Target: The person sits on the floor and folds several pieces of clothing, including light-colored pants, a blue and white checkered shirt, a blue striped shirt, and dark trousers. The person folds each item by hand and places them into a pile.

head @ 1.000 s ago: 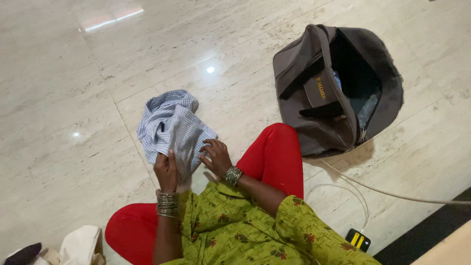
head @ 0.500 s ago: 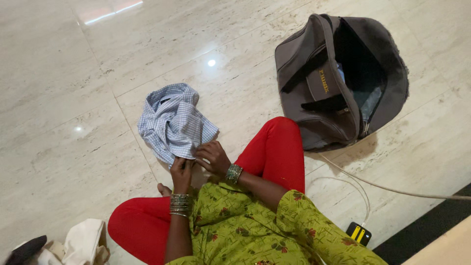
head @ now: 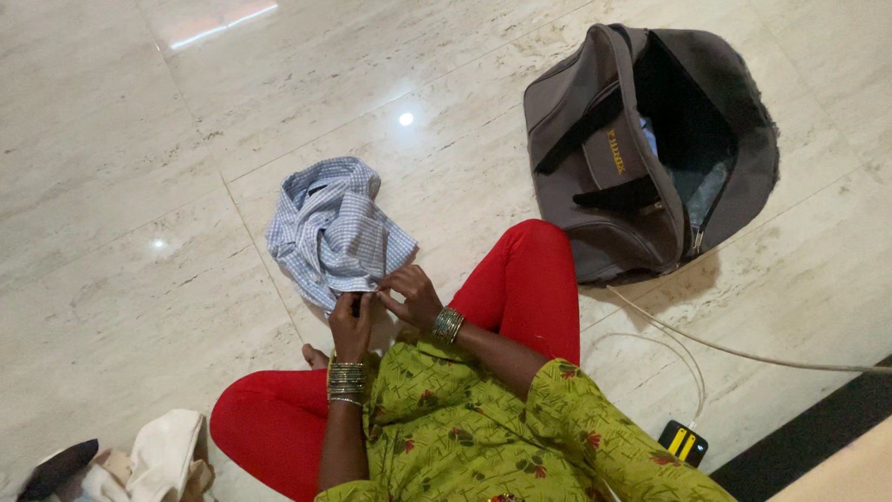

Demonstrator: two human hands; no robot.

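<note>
A crumpled blue-and-white checked shirt (head: 333,231) lies on the pale marble floor (head: 121,186) in front of my crossed legs in red trousers. My left hand (head: 351,322), with bangles on the wrist, pinches the shirt's near edge. My right hand (head: 413,293), wearing a green bracelet, grips the same edge right beside it, so the fingers of both hands meet. The shirt's collar end points away from me.
An open grey bag (head: 595,158) with some items inside lies at the upper right, close to my right knee. A white cable (head: 706,349) runs across the floor to a small black-and-yellow device (head: 683,442). A white cloth (head: 158,455) lies at the lower left.
My left hand has moved right along the shirt's near edge until it meets my right hand. The shirt has bunched up slightly and shifted a little away from me.
</note>
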